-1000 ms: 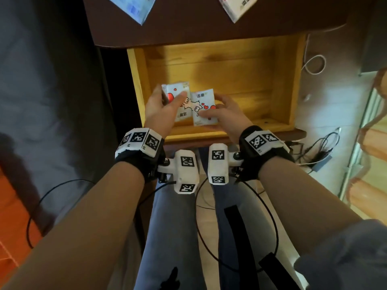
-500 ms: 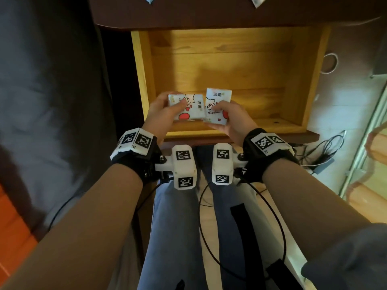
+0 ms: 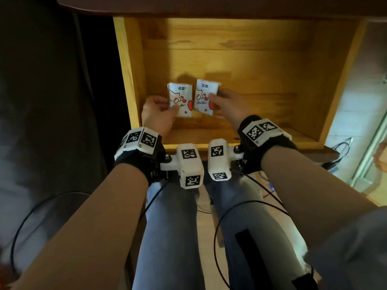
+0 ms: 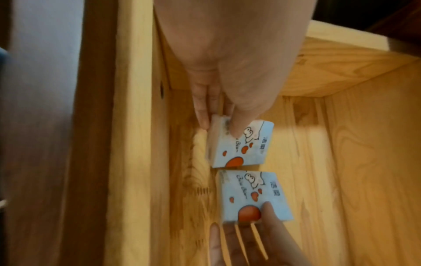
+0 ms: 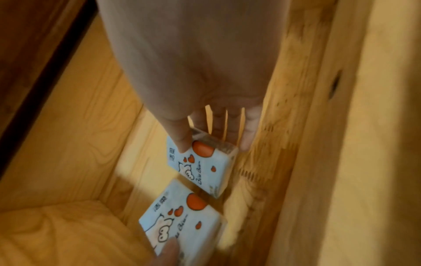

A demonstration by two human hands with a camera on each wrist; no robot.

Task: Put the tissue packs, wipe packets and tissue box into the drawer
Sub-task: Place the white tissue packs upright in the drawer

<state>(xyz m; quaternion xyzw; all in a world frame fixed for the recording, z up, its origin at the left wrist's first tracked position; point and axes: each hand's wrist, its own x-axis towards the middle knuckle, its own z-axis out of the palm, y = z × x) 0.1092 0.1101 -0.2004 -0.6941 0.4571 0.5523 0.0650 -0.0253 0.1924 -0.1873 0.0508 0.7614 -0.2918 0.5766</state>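
Two small pale-blue tissue packs printed with a cartoon animal and red hearts sit side by side inside the open drawer, near its front wall, long edges almost touching.
Left tissue pack [image 3: 180, 100]: pinched by the left hand [image 3: 157, 114], thumb on the printed face, fingers behind its outer edge. Left wrist view confirms it: thumb pressed on the face, fingers along the side of the pack [image 4: 241, 144].
Right tissue pack [image 3: 206, 97]: pinched by the right hand [image 3: 230, 103], thumb on the face, fingers spread beneath and behind its outer edge. In the right wrist view the pack [image 5: 202, 165] appears tilted, one edge lifted; whether it touches the floor, cannot tell. Same doubt for the left one.
Container: light yellow pine drawer [image 3: 127, 70], pulled out, grain and knots visible on its floor. Beyond the grips the floor runs bare to the back wall. Outward of the left hand stands the drawer's left wall; the right wall is well apart from the right hand.
Surroundings: dark brown tabletop edge [image 3: 209, 5] overhangs the drawer's back. Below the wrists, knees in grey-blue jeans [image 3: 169, 227]. Black cables [image 3: 339, 147] lie on pale flooring at right. Dark grey cloth [image 3: 41, 101] fills the left side.
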